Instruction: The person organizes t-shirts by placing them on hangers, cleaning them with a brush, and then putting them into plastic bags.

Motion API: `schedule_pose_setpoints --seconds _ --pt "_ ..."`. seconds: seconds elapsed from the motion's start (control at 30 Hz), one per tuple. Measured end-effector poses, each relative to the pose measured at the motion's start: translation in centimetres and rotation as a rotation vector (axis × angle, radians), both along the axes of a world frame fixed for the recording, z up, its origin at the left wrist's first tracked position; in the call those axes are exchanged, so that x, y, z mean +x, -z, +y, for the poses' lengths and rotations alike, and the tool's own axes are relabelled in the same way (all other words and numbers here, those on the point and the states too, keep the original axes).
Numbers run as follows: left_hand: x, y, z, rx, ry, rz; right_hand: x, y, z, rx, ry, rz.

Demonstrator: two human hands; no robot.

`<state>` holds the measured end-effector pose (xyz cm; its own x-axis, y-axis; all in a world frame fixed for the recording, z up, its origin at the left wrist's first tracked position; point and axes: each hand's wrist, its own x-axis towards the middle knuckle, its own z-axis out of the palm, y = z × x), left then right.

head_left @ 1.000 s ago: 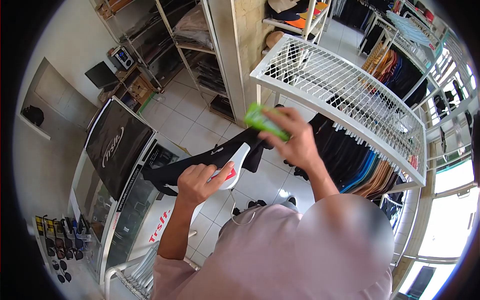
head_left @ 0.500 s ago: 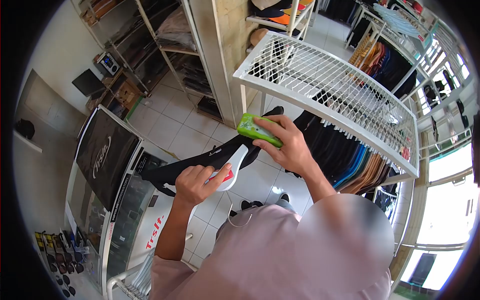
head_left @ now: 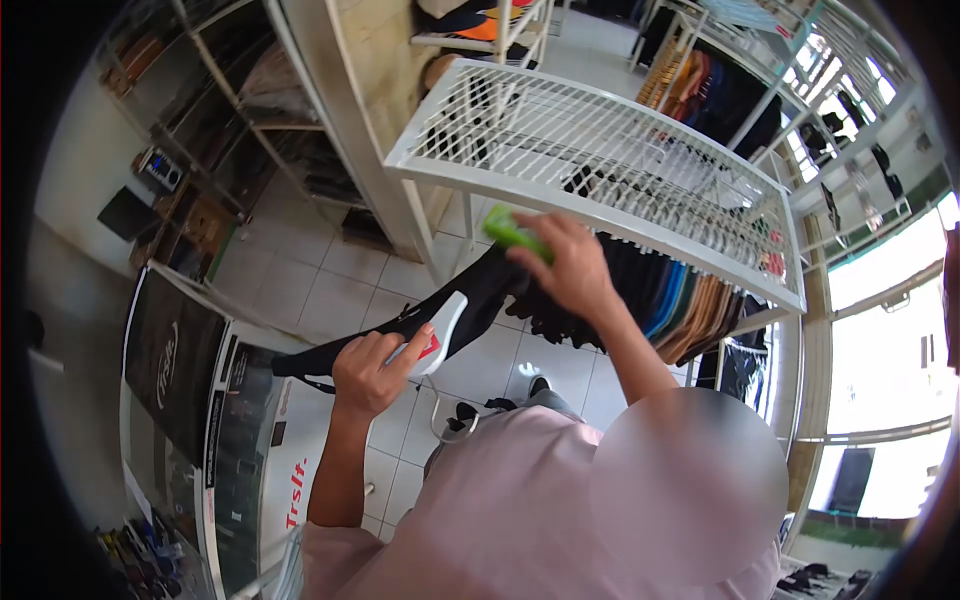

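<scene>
My left hand [head_left: 370, 372] is closed round a white clothes hanger [head_left: 444, 332] with a red label, its hook [head_left: 437, 425] pointing down toward my body. A black garment [head_left: 470, 298] hangs on that hanger and stretches out to both sides beyond it. In my right hand [head_left: 572, 262] is a green hand-sized brush [head_left: 512, 232], smeared by motion and gripped by thumb and fingers. It overlaps the far right end of the black garment; its underside is hidden.
A white mesh-topped rack [head_left: 600, 130] stands ahead, with many garments [head_left: 680, 310] hanging beneath it. To the left is a glass display counter [head_left: 240, 450] with a black panel [head_left: 175, 340]. Shelves [head_left: 250, 120] line the back left. White floor tiles [head_left: 330, 290] lie below.
The view has turned to the right. My right hand has moved the green brush farther out along the black garment, away from the hanger. My left hand keeps its hold.
</scene>
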<state>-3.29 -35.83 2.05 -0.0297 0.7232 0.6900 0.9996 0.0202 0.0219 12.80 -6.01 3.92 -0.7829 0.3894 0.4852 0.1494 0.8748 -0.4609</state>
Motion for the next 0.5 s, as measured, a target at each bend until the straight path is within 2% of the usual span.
schedule_pose_setpoints --seconds 0.07,0.17,0.27,0.3,0.43,0.5 --pt "0.5 0.8 0.7 -0.091 -0.038 -0.133 0.9 2.2 6.1 0.178 0.200 0.096" --pt "1.8 0.5 2.7 -0.168 -0.130 -0.416 2.7 3.2 14.2 0.234 0.489 0.159" --pt "2.4 2.7 5.3 -0.084 -0.228 -0.689 3.9 3.7 19.3 0.215 0.594 0.118" --pt "2.2 3.5 5.9 -0.161 -0.262 -0.788 4.1 4.1 20.6 0.218 0.595 0.112" --pt "2.6 8.1 9.3 -0.174 -0.222 -1.030 4.5 5.5 23.1 0.115 0.611 -0.020" --pt "2.5 10.6 11.0 -0.191 -0.206 -1.077 5.0 6.1 22.8 0.168 0.646 0.058"
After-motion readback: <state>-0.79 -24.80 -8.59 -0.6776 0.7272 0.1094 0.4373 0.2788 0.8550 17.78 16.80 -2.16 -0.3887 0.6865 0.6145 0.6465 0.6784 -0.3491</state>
